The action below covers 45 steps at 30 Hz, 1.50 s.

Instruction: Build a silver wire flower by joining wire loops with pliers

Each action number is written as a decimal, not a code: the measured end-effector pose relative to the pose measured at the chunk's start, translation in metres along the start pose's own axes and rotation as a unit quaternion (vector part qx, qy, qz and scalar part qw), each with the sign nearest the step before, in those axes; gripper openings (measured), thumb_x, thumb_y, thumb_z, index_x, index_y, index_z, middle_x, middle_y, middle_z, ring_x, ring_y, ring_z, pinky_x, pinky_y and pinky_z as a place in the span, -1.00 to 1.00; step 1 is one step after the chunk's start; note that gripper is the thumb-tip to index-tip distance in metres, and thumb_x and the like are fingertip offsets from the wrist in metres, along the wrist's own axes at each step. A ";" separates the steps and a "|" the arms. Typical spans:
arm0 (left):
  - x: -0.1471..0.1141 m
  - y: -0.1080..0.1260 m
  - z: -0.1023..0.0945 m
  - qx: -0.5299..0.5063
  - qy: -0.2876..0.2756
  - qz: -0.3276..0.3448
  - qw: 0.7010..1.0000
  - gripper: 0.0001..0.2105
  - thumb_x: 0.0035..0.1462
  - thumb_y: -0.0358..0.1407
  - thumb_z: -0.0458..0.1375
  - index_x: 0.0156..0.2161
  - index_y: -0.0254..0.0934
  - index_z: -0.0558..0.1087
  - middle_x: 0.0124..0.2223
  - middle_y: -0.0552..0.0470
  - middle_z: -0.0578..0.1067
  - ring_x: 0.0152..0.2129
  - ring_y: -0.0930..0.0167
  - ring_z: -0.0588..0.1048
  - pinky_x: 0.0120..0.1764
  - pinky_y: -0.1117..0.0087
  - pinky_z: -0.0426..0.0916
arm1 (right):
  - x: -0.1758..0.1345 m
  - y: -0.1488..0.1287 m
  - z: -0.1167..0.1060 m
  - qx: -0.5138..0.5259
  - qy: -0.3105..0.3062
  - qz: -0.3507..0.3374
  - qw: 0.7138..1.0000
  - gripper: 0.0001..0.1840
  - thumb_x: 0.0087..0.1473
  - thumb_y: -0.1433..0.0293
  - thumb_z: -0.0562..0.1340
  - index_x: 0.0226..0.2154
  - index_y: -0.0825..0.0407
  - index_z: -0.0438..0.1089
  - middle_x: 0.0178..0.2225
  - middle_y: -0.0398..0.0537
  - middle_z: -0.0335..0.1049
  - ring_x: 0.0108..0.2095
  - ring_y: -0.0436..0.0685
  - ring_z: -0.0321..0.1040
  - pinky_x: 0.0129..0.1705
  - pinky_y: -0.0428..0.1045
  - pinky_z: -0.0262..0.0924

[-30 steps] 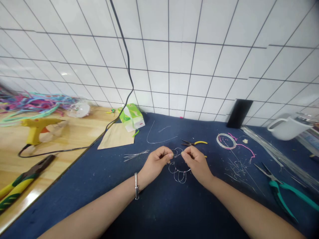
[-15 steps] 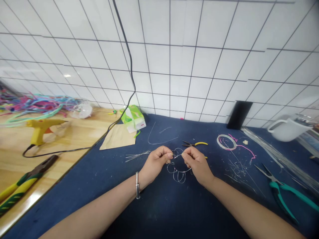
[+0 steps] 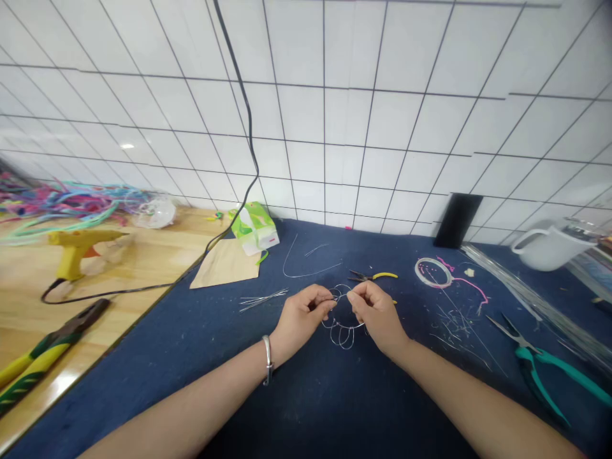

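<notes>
Your left hand point(image 3: 303, 319) was found with thumb and forefinger closed in a pinch on the looped wire ring point(image 3: 350, 327); your right hand point(image 3: 377, 315) pinched it likewise, wire showing between the two sets of fingertips. The ring's rounded loops extended from between your fingers toward you; whether they touched the blue mat point(image 3: 296, 408) could not be determined. Just beyond your right fingers lay yellow-handled pliers point(image 3: 382, 276), partly hidden. Left of your left fingers were straight wires point(image 3: 262, 299). Well right of your right fingers were a round dish point(image 3: 417, 273) and teal-handled pliers point(image 3: 528, 352).
</notes>
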<state>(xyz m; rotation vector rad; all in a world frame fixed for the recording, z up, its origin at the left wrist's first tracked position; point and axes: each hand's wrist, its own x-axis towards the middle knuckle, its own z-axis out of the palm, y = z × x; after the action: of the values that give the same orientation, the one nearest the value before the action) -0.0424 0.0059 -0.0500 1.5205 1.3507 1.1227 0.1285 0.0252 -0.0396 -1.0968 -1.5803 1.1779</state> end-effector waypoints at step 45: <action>0.004 -0.015 -0.005 -0.077 -0.071 0.027 0.994 -0.86 -0.06 -0.26 0.19 -0.40 -0.31 0.42 -0.54 0.13 0.38 -0.66 0.56 0.33 -0.58 0.55 0.22 | -0.006 0.007 -0.001 0.019 0.021 -0.025 0.999 -0.67 -0.06 0.13 0.19 -0.40 0.07 0.39 -0.60 -0.21 0.20 -0.62 -0.08 0.04 -0.59 -0.13 -0.01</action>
<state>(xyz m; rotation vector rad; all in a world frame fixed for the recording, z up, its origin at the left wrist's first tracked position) -0.0511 0.0114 -0.0626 1.5026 1.1077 1.1036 0.1318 0.0206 -0.0475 -1.0464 -1.5381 1.1401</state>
